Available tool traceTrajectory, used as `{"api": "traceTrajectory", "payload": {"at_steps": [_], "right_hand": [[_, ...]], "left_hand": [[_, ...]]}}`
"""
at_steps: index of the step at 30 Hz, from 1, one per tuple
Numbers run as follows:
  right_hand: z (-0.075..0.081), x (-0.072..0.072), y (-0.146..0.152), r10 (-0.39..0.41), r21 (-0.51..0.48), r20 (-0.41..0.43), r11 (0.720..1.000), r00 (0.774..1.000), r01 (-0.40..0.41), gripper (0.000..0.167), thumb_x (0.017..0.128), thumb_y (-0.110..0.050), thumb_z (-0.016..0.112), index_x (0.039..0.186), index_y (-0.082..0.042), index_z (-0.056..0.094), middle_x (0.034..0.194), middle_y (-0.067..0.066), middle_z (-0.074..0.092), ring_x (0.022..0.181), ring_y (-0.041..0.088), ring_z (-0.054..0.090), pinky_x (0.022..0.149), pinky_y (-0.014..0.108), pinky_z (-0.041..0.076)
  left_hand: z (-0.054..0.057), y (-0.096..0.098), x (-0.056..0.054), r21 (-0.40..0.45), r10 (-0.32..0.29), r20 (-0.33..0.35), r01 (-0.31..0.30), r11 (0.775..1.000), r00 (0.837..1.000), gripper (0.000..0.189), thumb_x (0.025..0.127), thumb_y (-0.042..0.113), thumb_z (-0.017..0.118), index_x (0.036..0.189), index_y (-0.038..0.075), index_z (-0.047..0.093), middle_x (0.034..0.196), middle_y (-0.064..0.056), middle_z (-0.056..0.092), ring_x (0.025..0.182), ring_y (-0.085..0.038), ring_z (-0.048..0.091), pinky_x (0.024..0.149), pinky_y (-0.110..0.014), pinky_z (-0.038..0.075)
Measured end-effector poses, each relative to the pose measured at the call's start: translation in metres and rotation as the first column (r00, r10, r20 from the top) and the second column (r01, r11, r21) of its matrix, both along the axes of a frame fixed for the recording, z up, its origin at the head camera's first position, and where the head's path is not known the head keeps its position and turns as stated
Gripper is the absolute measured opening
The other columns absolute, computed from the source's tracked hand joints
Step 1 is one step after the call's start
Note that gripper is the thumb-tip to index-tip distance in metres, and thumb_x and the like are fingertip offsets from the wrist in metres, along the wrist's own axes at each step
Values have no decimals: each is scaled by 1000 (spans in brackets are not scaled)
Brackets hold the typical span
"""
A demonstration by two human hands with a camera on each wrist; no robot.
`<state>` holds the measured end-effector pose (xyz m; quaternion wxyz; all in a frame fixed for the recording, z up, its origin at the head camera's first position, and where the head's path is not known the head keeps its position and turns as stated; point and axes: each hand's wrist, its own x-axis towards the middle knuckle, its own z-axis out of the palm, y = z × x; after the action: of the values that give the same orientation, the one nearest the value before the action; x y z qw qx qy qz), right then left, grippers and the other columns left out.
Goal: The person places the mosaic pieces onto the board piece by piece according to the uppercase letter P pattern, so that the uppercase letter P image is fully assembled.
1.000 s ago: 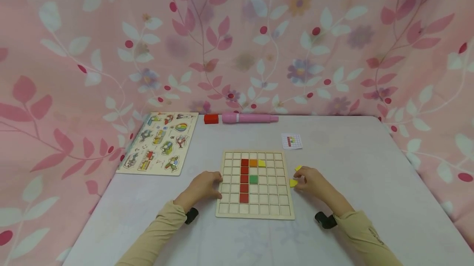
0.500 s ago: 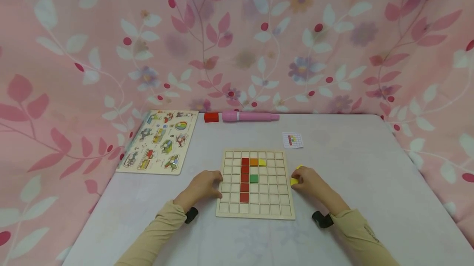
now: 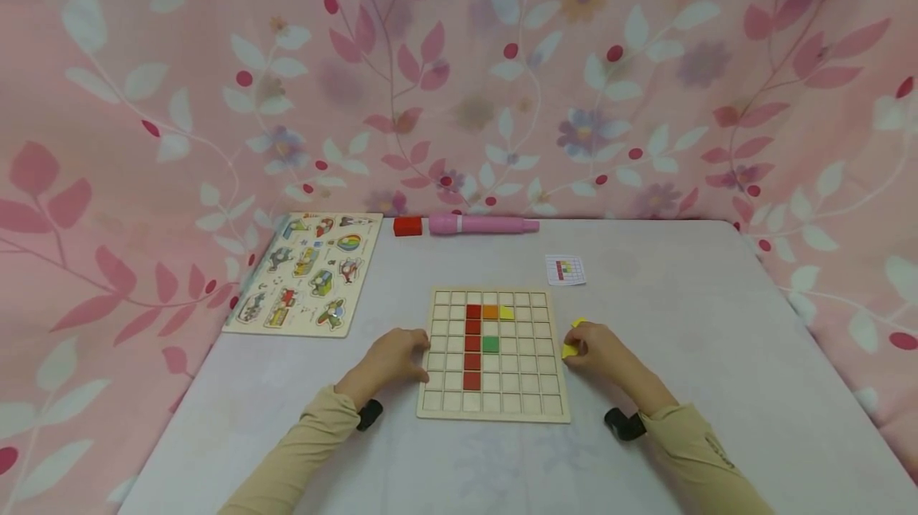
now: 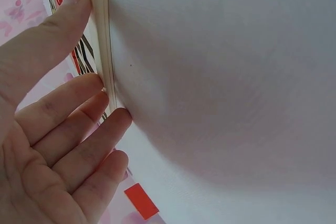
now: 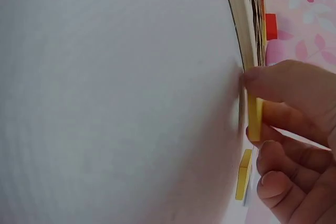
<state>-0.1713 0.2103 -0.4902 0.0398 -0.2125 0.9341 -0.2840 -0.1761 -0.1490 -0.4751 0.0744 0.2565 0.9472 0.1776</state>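
My left hand (image 3: 387, 359) rests on the left edge of a wooden grid board (image 3: 531, 401), its thumb and fingertips against the side in the left wrist view. A column of red tiles (image 3: 472, 361) sits in the grid. Right of its top are an orange tile (image 3: 491, 312) and a yellow one; a green tile (image 3: 491, 344) lies lower. At the board's right edge my right hand (image 3: 598, 349) pinches a yellow tile (image 5: 254, 119) between thumb and fingers, standing on edge. A second loose yellow tile (image 5: 243, 174) is just beyond the fingers.
A small pattern card (image 3: 565, 269) lies behind the board, to the right. A picture puzzle board (image 3: 304, 284) is at the back left. Along the table's back edge are a red block (image 3: 407, 226) and a pink pen-shaped thing (image 3: 495, 225).
My right hand has moved slightly left towards the board and now pinches the yellow tile that lay by its fingertips. The left hand keeps its place on the board.
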Motion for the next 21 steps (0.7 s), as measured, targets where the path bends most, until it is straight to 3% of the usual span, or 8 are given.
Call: {"api": "traceTrajectory", "payload": {"at_steps": [5,13,21], "right_hand": [[2,0,0,40,22,-75,999,996,-38,16,67,-5,72,80,-1,63,71,-1,51,61,11,43,54,25,41],[6,0,1,75,16,-89,997,993,-74,18,66,-4,73,80,0,63,73,-1,53,60,11,43,53,23,41],[12,-3,-3,115,-26,-174,992,978,-122,20,64,-3,71,81,2,63,73,-1,53,61,15,45,51,23,40]], "left_hand": [[-1,0,0,9,2,0,-2,1000,1000,50,56,22,83,98,2,66,100,-5,62,92,-25,57,81,-35,44],[0,0,0,6,-5,-9,5,1000,1000,49,56,22,83,98,2,66,99,-6,62,92,-25,57,80,-36,44],[2,0,1,11,-6,-5,6,1000,1000,49,56,21,83,98,1,66,100,-7,62,93,-27,57,80,-37,44]]}}
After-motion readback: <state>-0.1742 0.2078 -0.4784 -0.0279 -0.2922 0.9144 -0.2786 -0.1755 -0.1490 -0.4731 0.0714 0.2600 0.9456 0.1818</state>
